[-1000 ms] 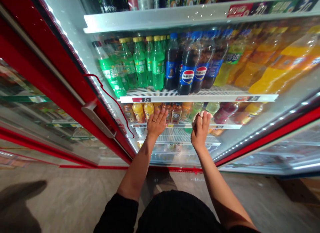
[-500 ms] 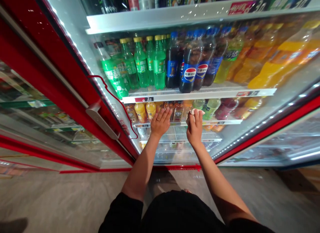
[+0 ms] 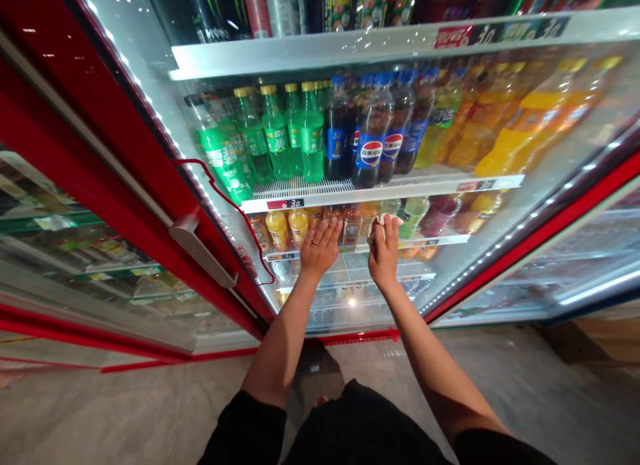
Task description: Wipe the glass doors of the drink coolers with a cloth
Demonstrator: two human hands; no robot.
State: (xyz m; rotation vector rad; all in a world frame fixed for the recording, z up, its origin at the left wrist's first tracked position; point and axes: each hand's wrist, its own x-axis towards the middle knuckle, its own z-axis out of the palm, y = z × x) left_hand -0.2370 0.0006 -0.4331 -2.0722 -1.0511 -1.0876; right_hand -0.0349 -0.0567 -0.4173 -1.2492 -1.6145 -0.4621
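My left hand [image 3: 321, 248], with a ring on one finger, lies with its fingers stretched out in front of a lower shelf; it seems to rest flat on the glass door [image 3: 330, 315] of the drinks fridge. To its right, my right hand [image 3: 384, 257] is closed on a crumpled pale cloth [image 3: 392, 219], whose edge shows past the fingertips. The cloth is at the glass too, as far as I can tell. Behind the hands stand small juice bottles [image 3: 299, 226], yellow, brown and green, partly hidden by my fingers.
Green soda bottles [image 3: 275, 135], Pepsi bottles [image 3: 371, 148] and orange drinks [image 3: 530, 125] fill the shelf above. A metal door handle [image 3: 203, 252] sits on the red frame at left. A thin red cord [image 3: 231, 200] hangs near it. Grey floor [image 3: 165, 405] lies below.
The view has shifted slightly, so the shelves sit a little lower and further left. Both hands stay at nearly the same place, and the right one still holds the cloth.
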